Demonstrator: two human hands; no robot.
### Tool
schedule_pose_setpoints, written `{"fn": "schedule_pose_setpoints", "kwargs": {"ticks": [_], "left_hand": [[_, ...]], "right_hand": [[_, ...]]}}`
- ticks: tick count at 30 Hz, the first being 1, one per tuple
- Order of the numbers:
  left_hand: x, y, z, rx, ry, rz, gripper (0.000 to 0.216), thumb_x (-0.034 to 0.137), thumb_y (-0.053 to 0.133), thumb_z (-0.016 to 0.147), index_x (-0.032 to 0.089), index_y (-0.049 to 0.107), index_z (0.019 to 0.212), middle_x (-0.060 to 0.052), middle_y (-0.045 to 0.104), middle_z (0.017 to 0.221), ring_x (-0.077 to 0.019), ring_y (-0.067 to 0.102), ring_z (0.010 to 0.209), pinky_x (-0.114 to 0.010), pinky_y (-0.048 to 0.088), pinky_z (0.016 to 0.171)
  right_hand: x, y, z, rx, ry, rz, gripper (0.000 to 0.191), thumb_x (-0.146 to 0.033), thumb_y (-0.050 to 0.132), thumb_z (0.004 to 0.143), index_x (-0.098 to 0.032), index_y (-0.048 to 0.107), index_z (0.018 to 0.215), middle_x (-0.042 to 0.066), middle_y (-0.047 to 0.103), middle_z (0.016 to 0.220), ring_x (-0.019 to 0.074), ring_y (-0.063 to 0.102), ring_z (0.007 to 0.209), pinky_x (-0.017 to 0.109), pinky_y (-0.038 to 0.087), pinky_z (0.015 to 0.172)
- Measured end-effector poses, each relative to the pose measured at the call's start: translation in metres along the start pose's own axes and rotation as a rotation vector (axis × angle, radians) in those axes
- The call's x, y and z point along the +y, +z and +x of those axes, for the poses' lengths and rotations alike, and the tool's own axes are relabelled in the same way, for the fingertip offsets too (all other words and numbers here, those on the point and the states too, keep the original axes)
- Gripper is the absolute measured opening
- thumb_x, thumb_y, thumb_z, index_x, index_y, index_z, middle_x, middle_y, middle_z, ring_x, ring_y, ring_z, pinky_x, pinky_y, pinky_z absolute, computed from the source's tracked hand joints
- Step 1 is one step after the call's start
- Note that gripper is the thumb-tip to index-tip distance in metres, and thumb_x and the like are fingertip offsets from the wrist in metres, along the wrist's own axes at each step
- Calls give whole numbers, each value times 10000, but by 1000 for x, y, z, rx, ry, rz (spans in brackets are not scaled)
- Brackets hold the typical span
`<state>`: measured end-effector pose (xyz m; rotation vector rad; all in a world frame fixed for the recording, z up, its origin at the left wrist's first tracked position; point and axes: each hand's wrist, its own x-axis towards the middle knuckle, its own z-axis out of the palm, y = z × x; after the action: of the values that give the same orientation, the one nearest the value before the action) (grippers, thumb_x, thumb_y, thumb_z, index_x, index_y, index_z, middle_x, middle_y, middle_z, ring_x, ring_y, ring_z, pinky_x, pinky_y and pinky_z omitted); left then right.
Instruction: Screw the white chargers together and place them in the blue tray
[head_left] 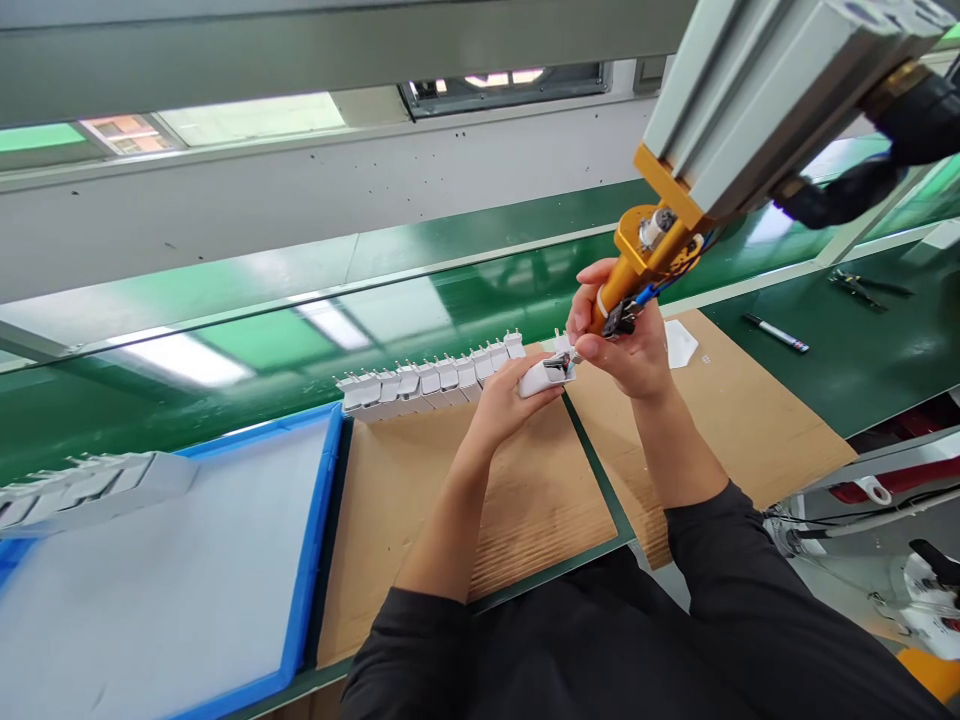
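Observation:
My left hand (pixel 508 400) is closed around a white plug adapter (pixel 546 374), held just above the left cardboard sheet (pixel 450 500). My right hand (pixel 622 340) grips the lower end of an orange hanging tool (pixel 645 255), whose tip sits right at the adapter. The tool hangs from a grey aluminium arm (pixel 757 90) coming in from the upper right. A row of several white adapters (pixel 431 382) stands along the cardboard's far edge, just left of my hands.
A blue tray (pixel 319 560) with a white liner and more white adapters (pixel 82 485) lies at the left. A second cardboard sheet (pixel 750 420) lies at the right. A marker pen (pixel 776 333) rests on the green belt. Machinery (pixel 885 520) stands at the right edge.

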<state>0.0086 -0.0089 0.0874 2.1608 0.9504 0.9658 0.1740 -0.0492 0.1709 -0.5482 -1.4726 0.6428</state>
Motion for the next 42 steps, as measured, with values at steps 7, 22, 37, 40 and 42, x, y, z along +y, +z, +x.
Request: {"fn": "schedule_pose_setpoints", "kwargs": {"ticks": [7, 22, 37, 40, 42], "left_hand": [[0, 1, 0, 1, -16, -15, 413, 437, 709, 798, 276, 658, 1175, -22, 695, 1101, -222, 619, 1004, -322, 463, 908], [-2, 1, -1, 1, -20, -28, 418, 421, 716, 793, 269, 656, 1177, -23, 698, 1095, -220, 624, 998, -318, 470, 900], [-3, 2, 0, 12, -29, -9, 408, 424, 713, 795, 277, 660, 1172, -17, 703, 1074, -215, 632, 969, -323, 475, 892], [-4, 1, 0, 15, -34, -7, 408, 418, 715, 794, 278, 660, 1173, -15, 703, 1064, -217, 632, 966, -321, 475, 885], [-6, 1, 0, 12, -35, -18, 406, 403, 712, 796, 271, 657, 1176, -20, 702, 1067, -219, 631, 974, -319, 478, 882]], "right_hand": [[2, -1, -2, 5, 13, 4, 588, -595, 754, 693, -287, 485, 1116, -32, 496, 820, 107, 529, 661, 278, 527, 594], [0, 0, -2, 13, 12, 2, 593, -594, 762, 685, -283, 488, 1109, -31, 495, 811, 114, 540, 684, 283, 547, 607], [0, -1, -4, 2, 23, -2, 591, -585, 758, 696, -294, 488, 1133, -22, 494, 829, 127, 542, 711, 299, 553, 618], [-1, -1, -4, -11, 30, 12, 575, -568, 759, 705, -302, 486, 1135, -22, 488, 835, 119, 533, 694, 293, 553, 604], [-1, -1, -4, -16, 36, 18, 574, -569, 759, 703, -309, 484, 1135, -20, 487, 844, 123, 533, 698, 296, 555, 594]]}}
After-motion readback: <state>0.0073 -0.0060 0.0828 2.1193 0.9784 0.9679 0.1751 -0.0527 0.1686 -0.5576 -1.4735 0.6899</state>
